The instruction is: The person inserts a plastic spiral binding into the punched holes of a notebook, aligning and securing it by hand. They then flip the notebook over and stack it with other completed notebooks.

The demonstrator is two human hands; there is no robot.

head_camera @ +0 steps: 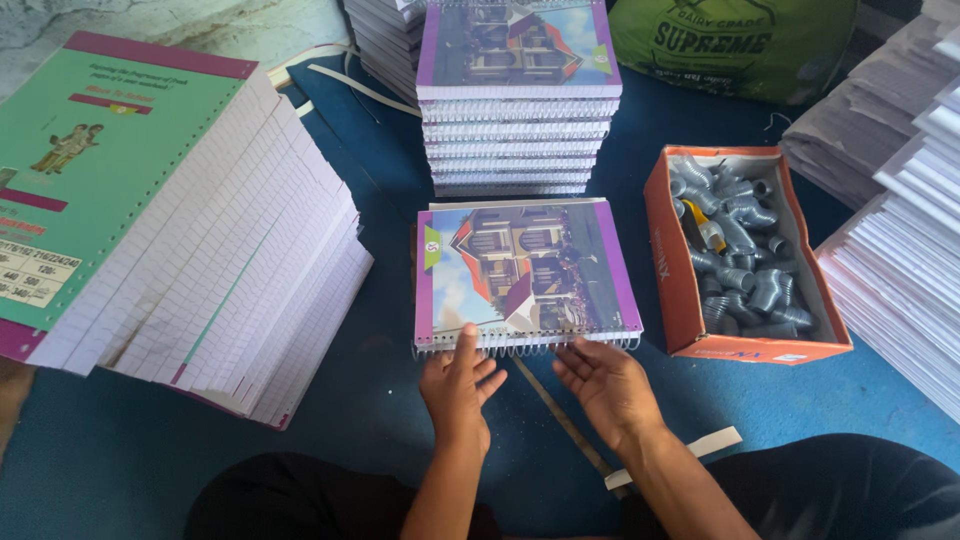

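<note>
Far left of the fingers: tall slanted stack of unbound ruled sheets (230,270), topped by a green cover with purple edging. Straight ahead of both hands: spiral notebook (527,272), lying flat on the blue floor covering (120,460), cover showing a building under blue sky with purple borders, wire coil along its near edge.

Left hand (458,385): palm down, fingers (466,345) spread and loose, tips resting on the coil edge, gripping nothing. Right hand (605,383): palm turned up and inward, fingers open, tips just at the coil edge, nothing held.

Beyond the notebook: pile of finished bound notebooks (517,100), same cover. Between the hands, running toward the knees: thin stick (560,415). Right of the fingers: orange cardboard box (672,270) of grey coils, close beside the notebook's right edge; further right, stacks of white paper (900,250). Free floor around the wrists and left of the notebook.
</note>
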